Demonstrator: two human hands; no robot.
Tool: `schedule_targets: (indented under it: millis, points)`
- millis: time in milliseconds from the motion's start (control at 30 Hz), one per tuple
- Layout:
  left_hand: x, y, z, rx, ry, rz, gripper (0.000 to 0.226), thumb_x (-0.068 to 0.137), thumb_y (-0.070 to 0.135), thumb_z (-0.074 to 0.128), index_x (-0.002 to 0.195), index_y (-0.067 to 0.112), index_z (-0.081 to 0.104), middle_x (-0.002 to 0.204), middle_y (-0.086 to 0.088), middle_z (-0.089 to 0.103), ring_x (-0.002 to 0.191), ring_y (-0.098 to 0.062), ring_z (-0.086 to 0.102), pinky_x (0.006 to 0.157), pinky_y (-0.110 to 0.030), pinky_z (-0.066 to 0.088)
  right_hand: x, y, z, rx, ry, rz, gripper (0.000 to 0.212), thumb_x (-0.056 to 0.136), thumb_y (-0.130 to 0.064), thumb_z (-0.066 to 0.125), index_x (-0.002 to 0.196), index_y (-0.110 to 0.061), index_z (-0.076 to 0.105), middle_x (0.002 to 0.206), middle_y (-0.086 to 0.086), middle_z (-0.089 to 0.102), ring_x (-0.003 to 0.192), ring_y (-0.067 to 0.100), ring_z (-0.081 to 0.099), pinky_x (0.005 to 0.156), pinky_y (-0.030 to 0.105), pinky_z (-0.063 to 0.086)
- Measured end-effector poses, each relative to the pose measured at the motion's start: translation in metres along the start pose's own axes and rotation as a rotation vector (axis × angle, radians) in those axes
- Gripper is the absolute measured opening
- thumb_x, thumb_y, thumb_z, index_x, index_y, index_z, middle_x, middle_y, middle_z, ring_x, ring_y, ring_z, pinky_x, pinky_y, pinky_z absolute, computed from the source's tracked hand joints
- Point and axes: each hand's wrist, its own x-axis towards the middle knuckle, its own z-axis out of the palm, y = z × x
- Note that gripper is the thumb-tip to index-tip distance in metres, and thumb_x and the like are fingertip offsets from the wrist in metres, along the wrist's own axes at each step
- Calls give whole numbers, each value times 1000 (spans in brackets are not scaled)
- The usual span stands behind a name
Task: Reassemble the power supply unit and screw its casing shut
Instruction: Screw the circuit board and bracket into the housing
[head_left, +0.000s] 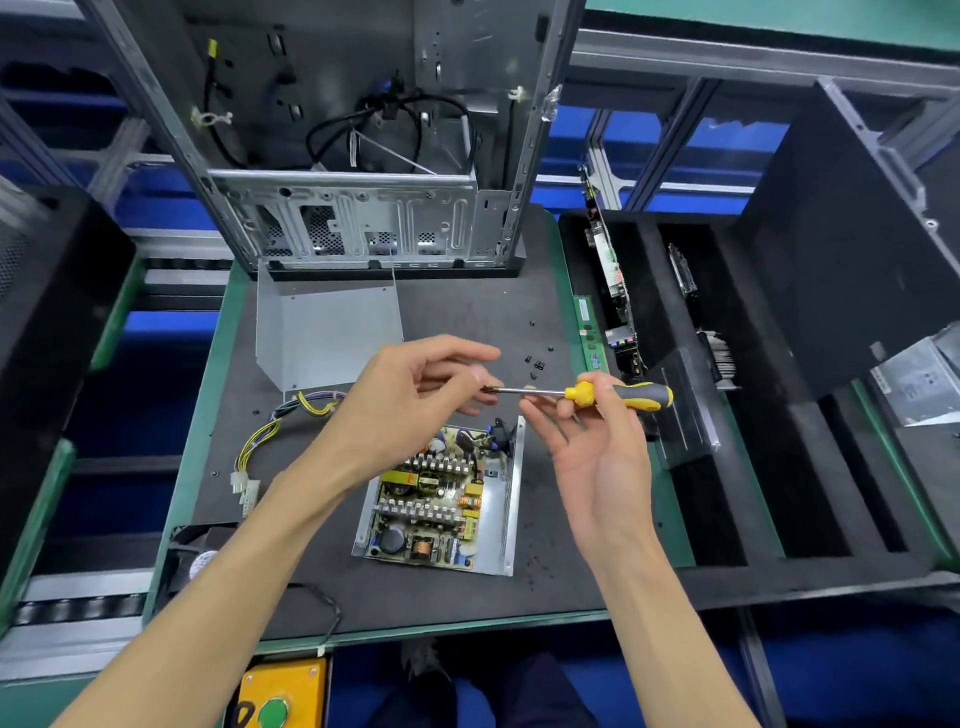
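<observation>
The open power supply unit (498, 525) lies on the black mat, its circuit board (431, 499) exposed in the metal tray. Its grey metal cover (327, 332) lies apart, farther back on the mat. Yellow and black wires (260, 447) run left from the unit. My right hand (597, 441) holds a yellow and black screwdriver (618, 394) level above the unit, its tip pointing left. My left hand (415, 395) pinches something small and dark at the screwdriver tip; what it is I cannot tell. Several black screws (537, 364) lie loose on the mat behind my hands.
An empty computer case (363, 156) stands at the back of the mat. A fan (197, 561) sits at the front left corner. A black foam tray (727, 415) with circuit boards lies to the right. A yellow button box (280, 696) is below the table edge.
</observation>
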Motion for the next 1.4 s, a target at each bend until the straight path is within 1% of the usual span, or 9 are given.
schedule_targets:
  millis: [100, 200, 300, 500, 600, 800, 967, 1200, 1400]
  points:
    - [18, -16, 1, 237, -30, -66, 23, 100, 18, 61, 122, 21, 65, 108, 5, 74, 101, -9, 71, 91, -30, 58, 1, -4, -11, 89, 90, 29, 22, 106, -23, 54, 89, -10, 59, 67, 5, 47, 78, 26, 68, 81, 38, 61]
    - [39, -40, 13, 711, -402, -198, 51, 95, 30, 68, 142, 28, 47, 138, -1, 54, 127, -18, 55, 108, -38, 45, 0, -11, -23, 148, 160, 29, 27, 106, -25, 54, 82, -13, 58, 65, 2, 46, 67, 19, 61, 77, 35, 61]
    - [56, -61, 32, 882, -654, -241, 72, 87, 34, 76, 148, 29, 38, 133, -5, 45, 123, -20, 45, 107, -36, 41, 0, -15, -30, 149, 200, 29, 30, 105, -26, 54, 78, -14, 56, 64, 2, 46, 67, 19, 61, 75, 33, 60]
    - [75, -77, 26, 839, -539, -170, 20, 83, 24, 73, 102, 19, 71, 97, 2, 69, 88, -19, 64, 75, -35, 58, 0, -17, -31, 100, 195, 16, 27, 106, -26, 52, 83, -13, 56, 64, 2, 45, 65, 18, 63, 72, 32, 60]
    - [75, -79, 18, 794, -487, -141, 5, 84, 20, 67, 85, 22, 72, 87, 12, 66, 84, -12, 63, 68, -19, 51, 0, -16, -32, 69, 188, 8, 25, 106, -26, 53, 85, -13, 57, 63, 2, 45, 67, 20, 66, 71, 33, 60]
    - [79, -73, 17, 698, -588, -125, 2, 87, 27, 74, 86, 28, 72, 90, 18, 70, 87, 0, 62, 73, -17, 46, 1, -13, -32, -160, 155, -54, 21, 106, -20, 52, 87, -11, 57, 62, 2, 46, 65, 20, 65, 69, 37, 61]
    - [82, -68, 14, 730, -638, -172, 15, 89, 23, 72, 78, 33, 74, 86, 11, 75, 86, -14, 69, 84, -35, 55, 0, -13, -24, -657, -49, -293, 14, 100, -23, 56, 88, -24, 63, 66, -8, 57, 61, 12, 66, 72, 48, 64]
    - [77, -69, 18, 780, -586, -199, 17, 91, 24, 67, 76, 30, 72, 90, 7, 75, 86, -13, 67, 81, -32, 54, 4, 2, -14, -991, -246, -345, 9, 94, -47, 58, 89, -54, 61, 86, -13, 71, 73, 15, 75, 69, 25, 59]
    - [78, -73, 17, 778, -542, -211, 31, 92, 20, 65, 64, 33, 66, 65, 22, 64, 57, 7, 57, 52, -12, 40, 12, 12, -17, -1170, -311, -329, 10, 97, -53, 54, 92, -45, 58, 91, -9, 66, 78, 25, 71, 73, 55, 57]
